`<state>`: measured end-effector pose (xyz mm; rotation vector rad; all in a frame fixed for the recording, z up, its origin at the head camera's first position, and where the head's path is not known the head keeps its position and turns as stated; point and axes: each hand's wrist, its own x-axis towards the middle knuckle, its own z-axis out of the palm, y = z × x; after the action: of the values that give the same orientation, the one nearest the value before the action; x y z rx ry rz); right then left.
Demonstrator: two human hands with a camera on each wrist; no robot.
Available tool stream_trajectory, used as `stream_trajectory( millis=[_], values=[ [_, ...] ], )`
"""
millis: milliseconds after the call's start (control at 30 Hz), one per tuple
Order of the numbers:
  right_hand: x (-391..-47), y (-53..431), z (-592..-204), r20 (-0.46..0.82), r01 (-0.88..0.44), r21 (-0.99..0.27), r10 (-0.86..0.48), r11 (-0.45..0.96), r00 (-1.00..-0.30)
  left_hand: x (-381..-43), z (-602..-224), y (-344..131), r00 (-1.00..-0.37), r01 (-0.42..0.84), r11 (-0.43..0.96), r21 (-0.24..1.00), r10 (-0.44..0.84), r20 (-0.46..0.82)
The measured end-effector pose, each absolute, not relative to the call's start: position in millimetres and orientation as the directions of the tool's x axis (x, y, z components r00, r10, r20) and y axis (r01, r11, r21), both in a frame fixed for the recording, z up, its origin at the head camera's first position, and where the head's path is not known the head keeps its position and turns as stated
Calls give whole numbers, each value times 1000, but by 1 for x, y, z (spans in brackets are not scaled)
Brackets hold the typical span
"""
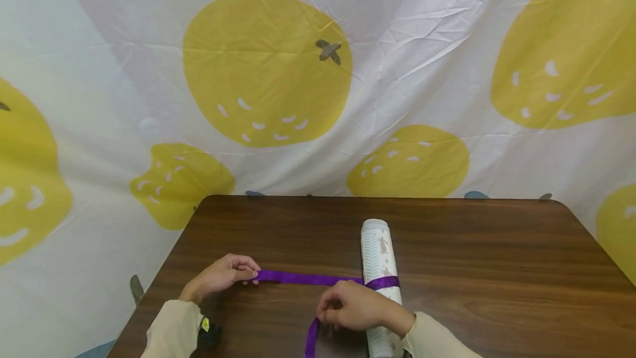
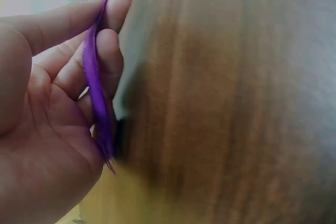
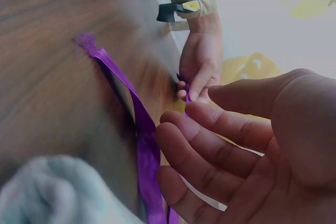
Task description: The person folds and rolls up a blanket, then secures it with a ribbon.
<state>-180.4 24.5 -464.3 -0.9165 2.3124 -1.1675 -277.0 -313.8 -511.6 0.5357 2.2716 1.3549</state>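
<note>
A white roll [image 1: 379,253] of printed material, with brownish animal figures and a pale green pattern, lies lengthwise on the brown table. A purple ribbon [image 1: 308,279] passes around it. My left hand [image 1: 226,273] pinches one end of the ribbon and holds that length straight out to the left; in the left wrist view the ribbon's tail [image 2: 94,87] crosses the fingers. Over the roll's near part is my right hand [image 1: 355,305], its fingers loosely bent. The other tail [image 3: 144,156] runs beside its fingertips in the right wrist view, not between thumb and finger.
The wood-grain table [image 1: 497,258] extends to both sides of the roll. Behind it hangs a white cloth [image 1: 422,70] printed with yellow fruit. A black device [image 1: 210,335] sits at the left wrist.
</note>
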Motion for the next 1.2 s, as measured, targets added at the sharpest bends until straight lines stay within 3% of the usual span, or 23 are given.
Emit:
stream_trajectory(
  millis=[533,1200],
  values=[
    [-198,38,-441,-19,-340,-866,-704,367,-710,-274,-478,-303,-810,48,379,924,556,-186],
    [-225,28,-418,29,-269,-921,-638,282,-770,-257,-424,-247,-721,222,304,926,691,-54]
  ],
)
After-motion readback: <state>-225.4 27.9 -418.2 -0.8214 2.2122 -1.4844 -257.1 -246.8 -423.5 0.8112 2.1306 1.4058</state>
